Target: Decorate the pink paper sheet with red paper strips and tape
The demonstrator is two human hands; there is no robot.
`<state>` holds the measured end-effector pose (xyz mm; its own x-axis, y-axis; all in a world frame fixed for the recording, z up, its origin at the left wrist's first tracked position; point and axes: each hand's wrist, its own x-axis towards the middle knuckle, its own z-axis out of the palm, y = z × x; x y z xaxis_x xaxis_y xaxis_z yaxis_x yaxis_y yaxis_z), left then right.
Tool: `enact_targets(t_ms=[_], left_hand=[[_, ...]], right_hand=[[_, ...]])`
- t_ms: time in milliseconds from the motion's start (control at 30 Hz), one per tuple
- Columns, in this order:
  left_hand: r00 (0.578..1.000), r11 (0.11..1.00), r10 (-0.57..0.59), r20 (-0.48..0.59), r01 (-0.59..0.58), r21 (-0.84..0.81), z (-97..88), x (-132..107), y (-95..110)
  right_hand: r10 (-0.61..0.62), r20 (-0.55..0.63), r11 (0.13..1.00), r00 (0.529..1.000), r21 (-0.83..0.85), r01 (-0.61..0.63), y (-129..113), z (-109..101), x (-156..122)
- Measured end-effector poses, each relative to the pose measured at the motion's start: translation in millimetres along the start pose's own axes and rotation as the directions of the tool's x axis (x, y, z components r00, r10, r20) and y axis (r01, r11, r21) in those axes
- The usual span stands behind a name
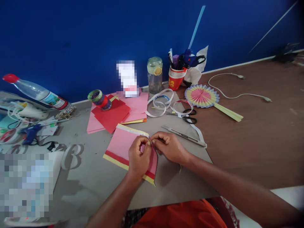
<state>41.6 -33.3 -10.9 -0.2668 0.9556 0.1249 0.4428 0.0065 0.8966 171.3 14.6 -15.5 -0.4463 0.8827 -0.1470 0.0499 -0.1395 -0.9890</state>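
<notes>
A pink paper sheet (121,142) lies in front of me, with red and yellow bands along its near edge. A whitish strip and a yellow border run along its far edge. My left hand (140,155) rests over its right part, thumb and finger pinched on the far right corner. At that same corner my right hand (169,147) is closed in a pinch, its fingertips meeting the left ones. What sits between the right fingertips is too small to make out. A thin yellow end (180,169) shows below the right wrist.
A utility knife (185,136), black-handled scissors (190,119) and tape rolls (163,102) lie beyond my right hand. Behind are red paper (114,115), a small jar (99,99), a bottle (155,77) and a red cup (176,79). A paper fan (201,96) lies right; a glue gun (30,133) left.
</notes>
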Motion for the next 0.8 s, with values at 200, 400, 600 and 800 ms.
enact_targets(t_ms=[200,400,600,800], left_hand=[[0.999,0.999,-0.039,0.020,0.040,-0.034,0.3,-0.6,0.2],[0.998,0.995,-0.055,0.041,0.059,-0.078,1.7,-1.4,-2.4],[0.994,0.992,-0.079,0.070,0.085,-0.097,-0.8,-0.4,-1.3],[0.992,0.992,-0.087,0.096,0.096,-0.086,-2.6,0.5,0.8]], right_hand=[[-0.106,-0.036,0.991,0.994,-0.091,0.102,-1.8,-3.0,2.3],[-0.114,-0.046,0.984,0.992,-0.140,0.107,-1.7,-4.3,1.5],[-0.051,-0.025,0.998,0.998,-0.039,0.050,-0.7,-3.4,0.6],[-0.018,-0.006,1.000,1.000,-0.018,0.018,0.6,-5.7,1.2]])
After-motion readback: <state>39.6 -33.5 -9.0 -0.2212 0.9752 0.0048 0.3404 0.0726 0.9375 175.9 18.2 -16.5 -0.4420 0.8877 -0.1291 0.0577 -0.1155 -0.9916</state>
